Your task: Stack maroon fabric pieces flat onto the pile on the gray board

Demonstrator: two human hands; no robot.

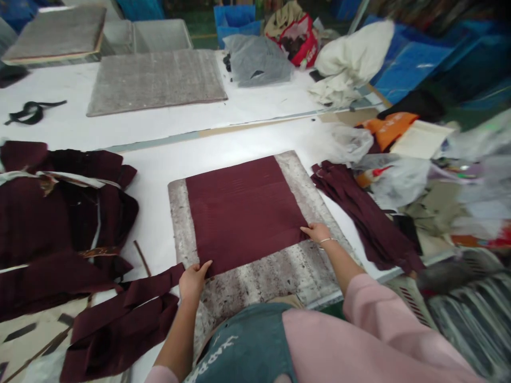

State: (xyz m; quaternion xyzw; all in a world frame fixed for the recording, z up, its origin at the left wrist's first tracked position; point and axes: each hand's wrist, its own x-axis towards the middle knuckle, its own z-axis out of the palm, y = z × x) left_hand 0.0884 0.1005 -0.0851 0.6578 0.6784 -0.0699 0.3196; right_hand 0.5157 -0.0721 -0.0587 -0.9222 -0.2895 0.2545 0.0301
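A flat maroon cloth panel lies on a worn grey board, which shows along both sides and the near edge. My left hand pinches the panel's near left corner between thumb and fingers. At the near right corner, my right hand grips the cloth edge; a thin bracelet circles that wrist. Loose maroon strips lie beside my left hand, one end close to the board. Right of the board rests a long bunch of maroon strips.
Tied maroon bundles cover the left side. Beyond the table seam lie a grey board, a grey plastic bag and a black strap. Plastic bags and an orange bag clutter the right.
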